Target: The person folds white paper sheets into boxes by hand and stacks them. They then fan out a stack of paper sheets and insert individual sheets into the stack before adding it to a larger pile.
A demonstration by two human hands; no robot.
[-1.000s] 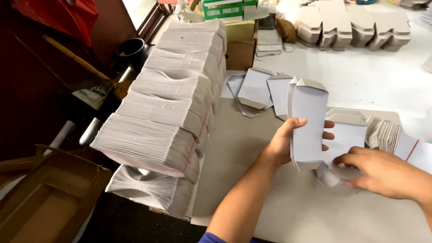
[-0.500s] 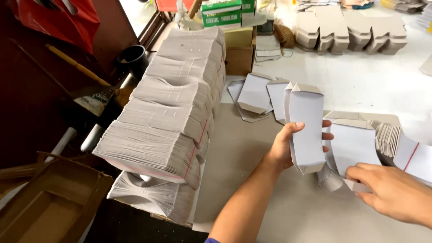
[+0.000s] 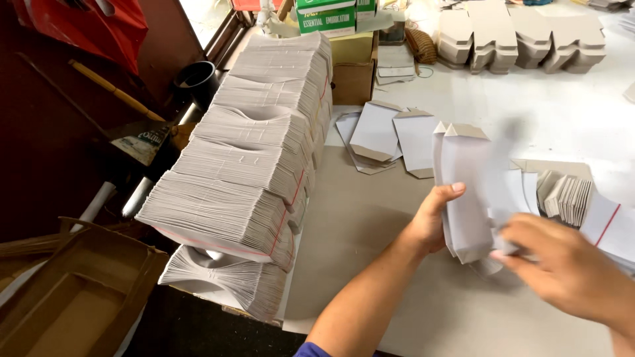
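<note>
Right hand: we are seeing our right hand (image 3: 569, 264) blurred at the near right, fingertips touching the lower edge of the flat white folded carton blank (image 3: 466, 192); we cannot tell whether the fingers are grasping it
Left hand: our left hand (image 3: 433, 221) is grasping that blank, thumb lying on its front, holding it upright above the grey cardboard sheet (image 3: 370, 218)
Beside us: tall banded bundles of flat grey-white blanks (image 3: 254, 165) are standing to the left, a brown open cardboard box (image 3: 73, 297) below them
Farther: loose flat blanks (image 3: 390, 132) are lying beyond, and folded grey cartons (image 3: 522, 36) are sitting at the far edge
</note>
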